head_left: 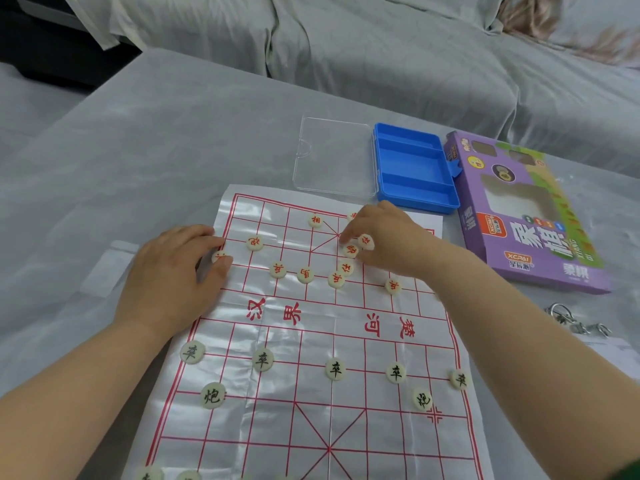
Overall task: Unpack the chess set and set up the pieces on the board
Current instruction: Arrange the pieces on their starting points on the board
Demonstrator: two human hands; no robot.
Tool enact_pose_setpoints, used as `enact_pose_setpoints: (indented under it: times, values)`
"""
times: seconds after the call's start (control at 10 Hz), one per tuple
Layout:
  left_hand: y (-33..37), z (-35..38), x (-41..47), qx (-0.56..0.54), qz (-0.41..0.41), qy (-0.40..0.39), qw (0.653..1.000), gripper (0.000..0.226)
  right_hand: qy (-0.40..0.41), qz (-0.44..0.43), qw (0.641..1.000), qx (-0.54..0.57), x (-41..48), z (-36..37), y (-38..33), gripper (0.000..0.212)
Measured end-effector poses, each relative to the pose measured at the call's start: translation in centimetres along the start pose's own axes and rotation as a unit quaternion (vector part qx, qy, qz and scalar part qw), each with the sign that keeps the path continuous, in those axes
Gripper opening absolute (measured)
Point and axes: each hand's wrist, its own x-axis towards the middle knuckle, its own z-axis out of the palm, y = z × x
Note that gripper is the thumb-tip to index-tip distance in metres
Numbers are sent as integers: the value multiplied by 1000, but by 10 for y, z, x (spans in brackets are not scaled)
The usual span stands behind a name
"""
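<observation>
A white plastic chess sheet (311,341) with red grid lines lies on the grey table. Several cream discs with red characters (305,275) are scattered over its far half. Black-lettered discs (335,368) stand in a row on the near half. My left hand (173,271) rests on the sheet's left edge and pinches a red-lettered disc (218,257) between thumb and fingers. My right hand (388,244) reaches over the far middle, fingers curled down onto a red-lettered disc (350,250); another disc (365,241) sits under the palm.
An open blue tray (415,168) with three compartments and its clear lid (332,157) lie beyond the sheet. A purple carton (526,216) lies at the right. Metal rings (568,322) sit at the right edge. A small clear bag (107,268) lies at the left.
</observation>
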Motion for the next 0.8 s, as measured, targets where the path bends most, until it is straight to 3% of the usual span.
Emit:
enact_pose_setpoints:
  times: [0.2, 0.3, 0.5, 0.8]
  values:
    - [1, -1, 1, -2, 1, 5, 1000, 67, 7, 7, 1000, 28, 5, 0, 4, 33]
    - [2, -1, 1, -2, 0, 5, 1000, 67, 49, 9, 999, 20, 9, -5, 5, 32]
    - [0, -1, 0, 0, 0, 2, 1000, 68, 99, 21, 994, -31, 33, -6, 0, 34]
    - [-1, -1, 0, 6, 7, -1, 1000, 64, 113, 22, 986, -119, 38, -2, 2, 43]
